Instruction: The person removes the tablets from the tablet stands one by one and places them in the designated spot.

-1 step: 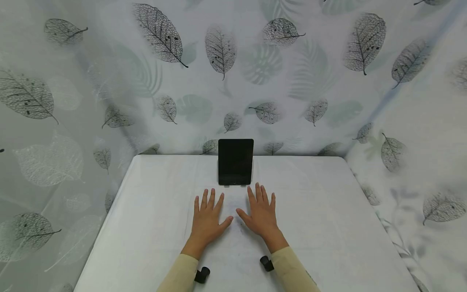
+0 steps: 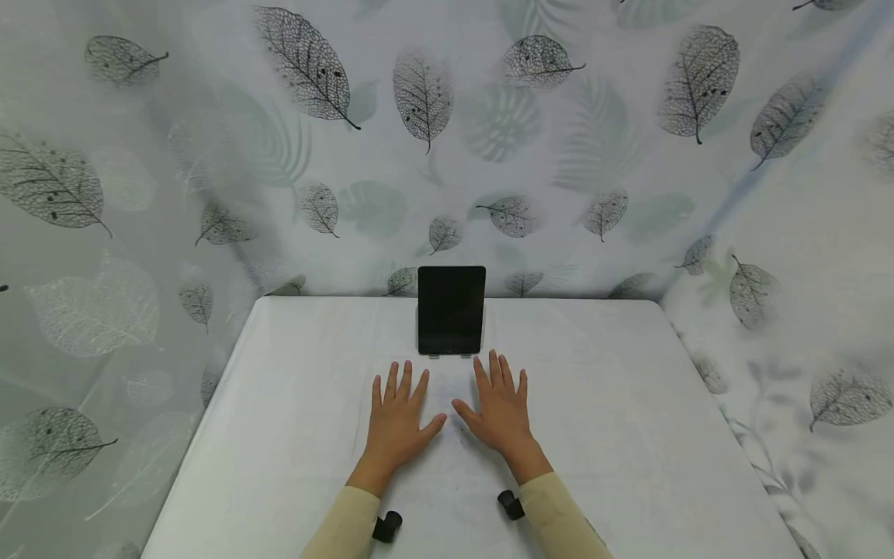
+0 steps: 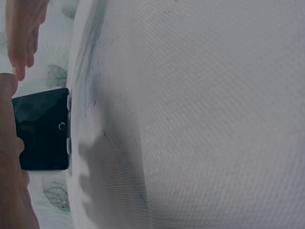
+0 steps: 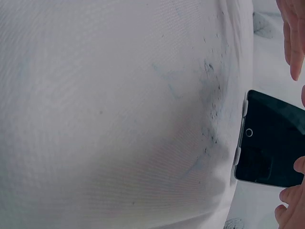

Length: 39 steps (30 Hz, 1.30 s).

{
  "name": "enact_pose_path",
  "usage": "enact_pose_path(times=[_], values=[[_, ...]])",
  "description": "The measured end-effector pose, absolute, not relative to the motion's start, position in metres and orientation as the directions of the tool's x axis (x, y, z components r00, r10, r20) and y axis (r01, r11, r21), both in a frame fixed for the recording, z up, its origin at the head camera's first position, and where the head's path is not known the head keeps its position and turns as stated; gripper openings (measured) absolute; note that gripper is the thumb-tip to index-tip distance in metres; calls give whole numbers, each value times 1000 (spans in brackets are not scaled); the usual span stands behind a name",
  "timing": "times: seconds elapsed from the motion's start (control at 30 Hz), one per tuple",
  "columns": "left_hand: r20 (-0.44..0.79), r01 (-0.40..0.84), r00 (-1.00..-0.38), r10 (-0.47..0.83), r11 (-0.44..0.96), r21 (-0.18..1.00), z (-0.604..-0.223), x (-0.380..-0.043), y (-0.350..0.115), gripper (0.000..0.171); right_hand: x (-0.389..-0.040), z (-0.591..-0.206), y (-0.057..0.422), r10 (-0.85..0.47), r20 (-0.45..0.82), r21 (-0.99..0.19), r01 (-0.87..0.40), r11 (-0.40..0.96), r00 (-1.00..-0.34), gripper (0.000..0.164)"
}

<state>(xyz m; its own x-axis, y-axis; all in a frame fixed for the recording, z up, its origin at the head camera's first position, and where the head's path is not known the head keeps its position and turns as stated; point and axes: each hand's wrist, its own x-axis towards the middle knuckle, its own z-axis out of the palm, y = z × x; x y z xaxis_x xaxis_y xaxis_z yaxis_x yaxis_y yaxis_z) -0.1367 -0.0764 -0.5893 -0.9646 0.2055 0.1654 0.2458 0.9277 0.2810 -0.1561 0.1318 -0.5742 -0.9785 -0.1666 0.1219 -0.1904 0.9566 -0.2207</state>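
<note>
My left hand (image 2: 396, 423) is held palm down over the white table (image 2: 293, 435), fingers straight and spread, thumb pointing inward. To its right, my right hand (image 2: 500, 411) has the same pose, its thumb turned toward the left one with a small gap between them. Neither holds anything. Just beyond the fingertips a black tablet (image 2: 451, 310) stands upright on a small holder, its screen dark. In the left wrist view the tablet (image 3: 43, 131) is partly covered by the left hand (image 3: 12, 157). The right wrist view shows the tablet (image 4: 269, 140) with its round button, beside fingers (image 4: 290, 205).
A black wrist camera (image 2: 387, 527) is strapped at the left sleeve, and another camera (image 2: 511, 505) at the right one. Behind and beside the table hangs a pale curtain (image 2: 461, 178) printed with grey leaves. Faint dark marks (image 4: 212, 109) spot the tabletop near the hands.
</note>
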Motion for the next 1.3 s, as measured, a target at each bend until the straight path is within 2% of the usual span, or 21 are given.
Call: enact_pose_path(times=[0.17,0.63,0.87,1.13,1.3], values=[[160,236,-968,193,918,320,-588,-137,-76,83,-155,-574,131,-160,112,-245,-184,952,-981,90],[136,222,-975,175,760,611,-575,-161,-72,81,-170,-573,129,-164,215,-334,-230,914,-963,88],[148,208,-978,147,657,725,-567,-178,-68,81,-194,-570,130,-134,221,-499,-230,835,-966,76],[4,12,-1000,19,426,905,-562,-202,-65,81,-221,-561,130,4,159,-759,-119,640,-987,63],[-12,-17,-1000,-22,260,965,-563,-219,-64,76,-236,-559,127,62,131,-854,-81,514,-989,61]])
